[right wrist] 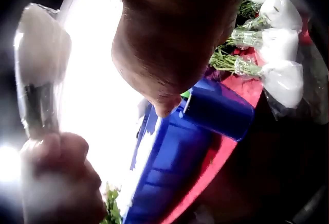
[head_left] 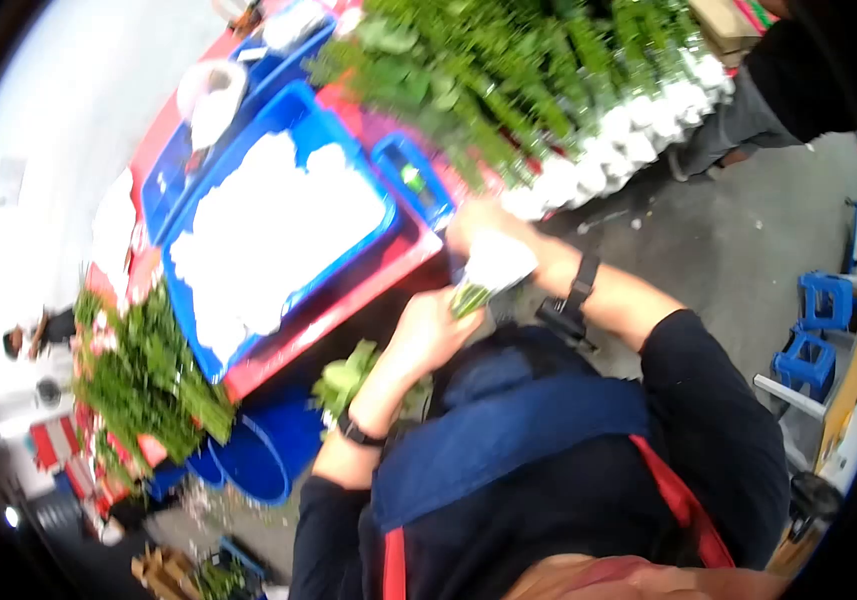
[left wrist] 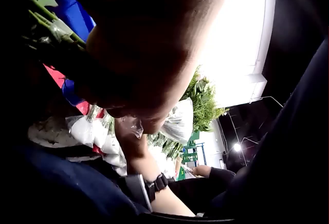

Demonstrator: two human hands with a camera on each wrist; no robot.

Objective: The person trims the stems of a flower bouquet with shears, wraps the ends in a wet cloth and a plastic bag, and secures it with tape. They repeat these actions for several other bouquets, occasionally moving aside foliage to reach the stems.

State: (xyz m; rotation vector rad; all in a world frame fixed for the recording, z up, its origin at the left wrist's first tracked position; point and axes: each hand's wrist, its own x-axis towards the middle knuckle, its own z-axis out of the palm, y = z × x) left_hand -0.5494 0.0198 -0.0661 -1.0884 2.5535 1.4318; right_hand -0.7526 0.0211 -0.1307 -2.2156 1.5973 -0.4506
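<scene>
My left hand [head_left: 430, 330] grips a bunch of green stems [head_left: 468, 299]. The bunch's end is wrapped in a white, padded bundle [head_left: 498, 262] under clear plastic, which stands up from the fist in the right wrist view. Broad green leaves [head_left: 346, 375] show below the left forearm. My right hand [right wrist: 169, 44] is apart from the bunch, with its fingertips beside a small blue box [right wrist: 218, 111]. A green item [head_left: 411, 178] lies in that box in the head view. The right fingers are mostly hidden, and I cannot tell whether they hold anything.
A large blue tray [head_left: 176, 290] of white material stands on the red table [head_left: 278, 362]. Wrapped leafy bunches with white ends [head_left: 638, 140] lie in a row at the far side. More greenery [head_left: 148, 370] lies at left, above a blue bucket [head_left: 266, 455]. Another person's leg [head_left: 738, 125] is at upper right.
</scene>
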